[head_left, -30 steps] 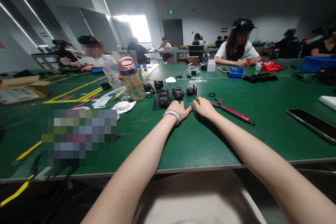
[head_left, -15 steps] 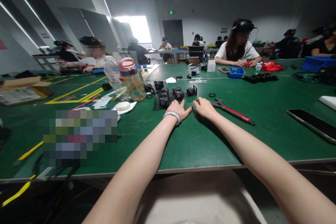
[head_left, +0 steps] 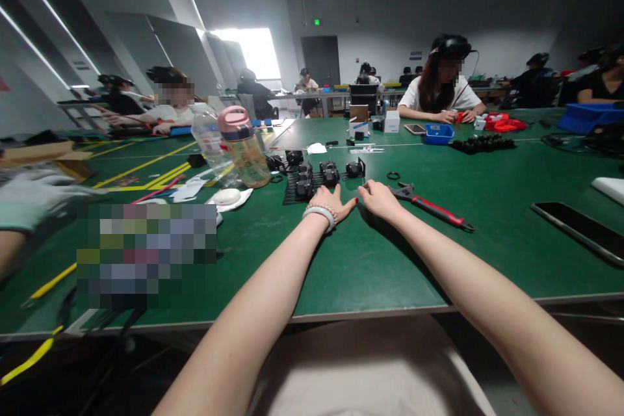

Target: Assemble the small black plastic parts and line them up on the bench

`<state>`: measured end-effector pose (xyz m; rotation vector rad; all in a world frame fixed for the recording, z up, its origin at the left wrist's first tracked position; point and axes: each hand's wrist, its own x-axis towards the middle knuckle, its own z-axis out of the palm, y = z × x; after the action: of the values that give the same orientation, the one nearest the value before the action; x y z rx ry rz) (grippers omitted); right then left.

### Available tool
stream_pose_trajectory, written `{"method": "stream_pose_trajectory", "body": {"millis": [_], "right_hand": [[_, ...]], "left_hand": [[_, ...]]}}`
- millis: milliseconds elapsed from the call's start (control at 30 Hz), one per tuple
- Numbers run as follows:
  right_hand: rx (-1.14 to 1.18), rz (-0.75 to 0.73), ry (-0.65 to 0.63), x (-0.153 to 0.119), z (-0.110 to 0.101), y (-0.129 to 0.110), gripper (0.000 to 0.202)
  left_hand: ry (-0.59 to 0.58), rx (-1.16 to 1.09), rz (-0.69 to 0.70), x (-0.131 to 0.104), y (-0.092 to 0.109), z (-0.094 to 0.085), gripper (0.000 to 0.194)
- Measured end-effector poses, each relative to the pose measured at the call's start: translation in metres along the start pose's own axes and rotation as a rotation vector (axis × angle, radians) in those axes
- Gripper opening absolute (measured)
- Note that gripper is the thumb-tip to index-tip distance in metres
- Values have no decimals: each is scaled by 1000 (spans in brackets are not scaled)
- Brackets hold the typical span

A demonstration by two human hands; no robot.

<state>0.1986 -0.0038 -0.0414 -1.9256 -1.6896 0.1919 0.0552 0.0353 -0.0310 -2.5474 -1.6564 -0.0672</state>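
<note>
My left hand (head_left: 333,201) lies on the green table (head_left: 370,266) with its fingers spread. Its fingertips reach the near edge of several black parts (head_left: 305,183) with ridged strips, and I cannot tell whether they touch. Close by on the right, my right hand (head_left: 379,198) has its fingers curled together at the tips. Whatever they pinch, if anything, is too small to make out. A separate black piece (head_left: 355,169) sits just beyond both hands. An adjustable wrench (head_left: 436,209) with red and black grips lies right of my right hand, below a black ring (head_left: 393,175).
A pink-lidded bottle (head_left: 244,149) and a white round object (head_left: 227,197) stand left of the parts. A phone (head_left: 580,231) lies at right. Another person's gloved hand (head_left: 36,198) is at far left. A co-worker (head_left: 441,101) sits across, near a blue tray (head_left: 439,134).
Another person's gloved hand, blurred, has come in at the far left over the cardboard box. My own hands have hardly moved.
</note>
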Motion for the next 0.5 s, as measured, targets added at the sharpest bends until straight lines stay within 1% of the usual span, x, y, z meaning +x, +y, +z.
{"method": "stream_pose_trajectory", "body": {"millis": [300, 500], "right_hand": [[-30, -29, 13, 1, 2, 3, 33], [-64, -129, 39, 1, 6, 3, 30]], "left_hand": [[1, 6, -13, 2, -1, 4, 89], [12, 6, -15, 3, -2, 5, 89]]}}
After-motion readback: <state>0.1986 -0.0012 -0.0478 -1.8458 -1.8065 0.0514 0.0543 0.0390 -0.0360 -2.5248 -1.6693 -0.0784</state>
